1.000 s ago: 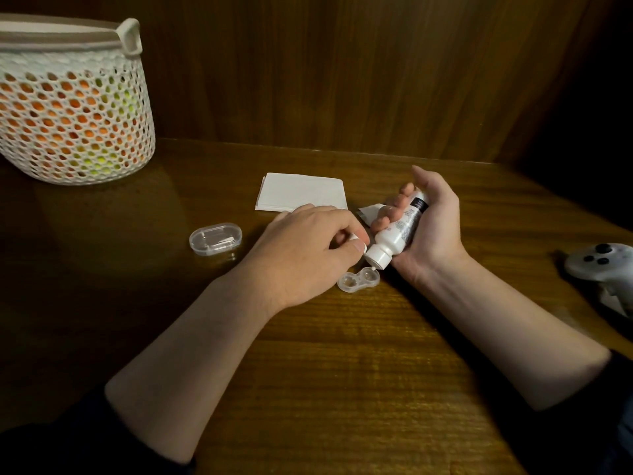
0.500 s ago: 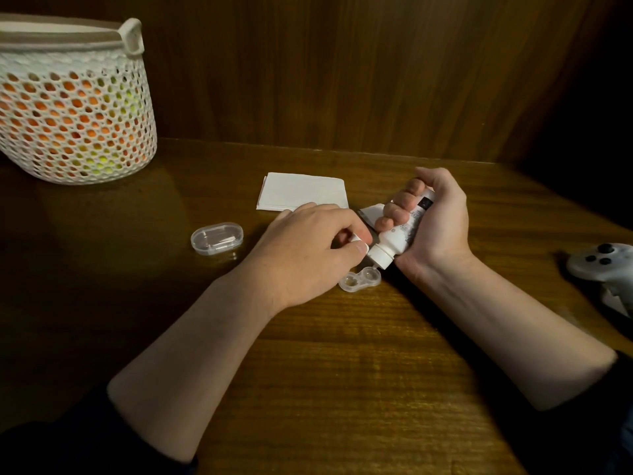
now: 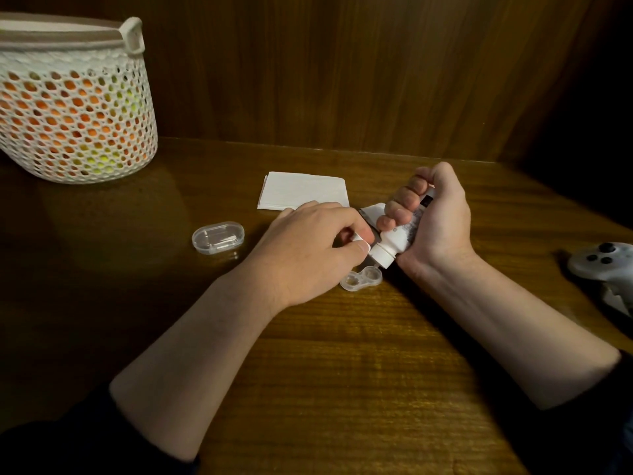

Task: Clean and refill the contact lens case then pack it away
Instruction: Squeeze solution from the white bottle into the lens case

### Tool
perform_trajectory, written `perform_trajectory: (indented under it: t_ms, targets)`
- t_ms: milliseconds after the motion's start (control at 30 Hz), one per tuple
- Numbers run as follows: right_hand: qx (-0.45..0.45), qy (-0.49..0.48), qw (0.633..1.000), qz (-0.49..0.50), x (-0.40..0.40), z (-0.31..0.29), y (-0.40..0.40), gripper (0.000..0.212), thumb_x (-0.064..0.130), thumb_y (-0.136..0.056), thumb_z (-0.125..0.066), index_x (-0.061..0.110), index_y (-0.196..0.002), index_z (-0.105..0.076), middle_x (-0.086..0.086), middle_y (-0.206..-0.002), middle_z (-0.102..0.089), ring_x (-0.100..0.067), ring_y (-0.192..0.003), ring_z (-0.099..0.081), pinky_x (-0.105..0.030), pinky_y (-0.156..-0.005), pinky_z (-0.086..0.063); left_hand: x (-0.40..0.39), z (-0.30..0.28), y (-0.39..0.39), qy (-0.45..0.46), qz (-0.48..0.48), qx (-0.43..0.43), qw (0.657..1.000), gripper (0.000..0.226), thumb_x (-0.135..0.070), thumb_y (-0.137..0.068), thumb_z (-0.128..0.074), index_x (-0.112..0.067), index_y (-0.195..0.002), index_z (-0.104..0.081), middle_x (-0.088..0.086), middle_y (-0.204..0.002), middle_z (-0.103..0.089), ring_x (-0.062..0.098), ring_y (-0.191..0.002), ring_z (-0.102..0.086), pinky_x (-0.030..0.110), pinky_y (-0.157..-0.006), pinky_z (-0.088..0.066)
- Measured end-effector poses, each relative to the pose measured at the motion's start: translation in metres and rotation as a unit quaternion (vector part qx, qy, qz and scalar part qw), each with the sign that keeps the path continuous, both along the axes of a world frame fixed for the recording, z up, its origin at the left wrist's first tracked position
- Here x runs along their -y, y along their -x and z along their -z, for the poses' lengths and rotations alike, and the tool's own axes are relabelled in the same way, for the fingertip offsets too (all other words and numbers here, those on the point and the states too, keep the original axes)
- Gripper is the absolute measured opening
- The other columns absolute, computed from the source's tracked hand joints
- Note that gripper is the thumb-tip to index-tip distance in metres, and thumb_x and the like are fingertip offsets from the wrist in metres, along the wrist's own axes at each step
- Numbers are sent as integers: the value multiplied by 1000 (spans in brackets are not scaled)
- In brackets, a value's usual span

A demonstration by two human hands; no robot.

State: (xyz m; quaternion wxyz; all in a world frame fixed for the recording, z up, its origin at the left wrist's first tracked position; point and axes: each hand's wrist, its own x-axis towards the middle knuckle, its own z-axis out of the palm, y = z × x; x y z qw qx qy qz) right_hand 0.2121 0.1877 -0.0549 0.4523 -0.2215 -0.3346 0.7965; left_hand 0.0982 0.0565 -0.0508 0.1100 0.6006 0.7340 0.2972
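A clear two-well contact lens case [image 3: 361, 278] lies open on the wooden table, both wells uncovered. My right hand [image 3: 435, 221] is wrapped around a small white solution bottle [image 3: 394, 241], tilted nozzle-down right above the case's right well. My left hand [image 3: 308, 248] rests beside the case, fingers curled, pinching a small white cap [image 3: 359, 240] between thumb and forefinger. A clear oval storage box [image 3: 218, 237] with small white tools inside sits to the left.
A folded white tissue [image 3: 303, 195] lies behind my hands, with a crumpled white piece [image 3: 373, 210] beside it. A white mesh basket [image 3: 73, 108] stands at the back left. A white game controller [image 3: 606, 265] lies at the right edge.
My right hand's fingers have closed tighter around the bottle and tipped it steeper, bringing the nozzle down over the case. My left hand has stayed in place.
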Motion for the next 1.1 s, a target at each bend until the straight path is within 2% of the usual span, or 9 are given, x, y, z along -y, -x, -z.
perform_trajectory:
  t_ms: [533,700,833,967,1100]
  targets:
    - [5,-16,1000,-2,0,1,0,40,23,-96,-54,24,-56,-48,3,-54,-38,-14,-42,-33,-25,-47,-36,0,0,1,-6,-1,8,1000,16,-40,-105,-58,-45,-114,-70,-34,-87,-46,-9,-81,-44,36,-88,-33]
    - [-8,-10,1000,-24,2,2,0,38,23,-97,-57,23,-59,-51,4,-54,-41,-13,-43,-37,-25,-47,-39,-1,1,2,-2,2,1,1000,16,-40,-105,-58,-46,-114,-70,-34,-88,-46,-8,-81,-44,35,-87,-34]
    - [-28,-2,999,-35,5,2,0,36,27,-96,-62,22,-61,-53,4,-55,-45,-12,-44,-41,-25,-48,-42,0,1,4,-17,1,1,1000,14,-39,-104,-60,-47,-109,-70,-32,-87,-49,-8,-81,-45,35,-84,-33]
    - [-49,5,998,-46,8,1,1,36,28,-97,-63,21,-62,-56,5,-54,-48,-11,-44,-43,-24,-46,-42,3,1,8,-37,4,-4,999,11,-42,-102,-61,-44,-102,-72,-30,-84,-53,-21,-85,-45,30,-75,-32]
    - [-52,5,997,-53,12,2,2,36,28,-97,-64,21,-62,-55,5,-53,-48,-10,-43,-43,-24,-46,-42,6,0,16,-25,18,-14,999,12,-46,-101,-61,-46,-100,-74,-39,-87,-59,-16,-88,-49,26,-72,-35]
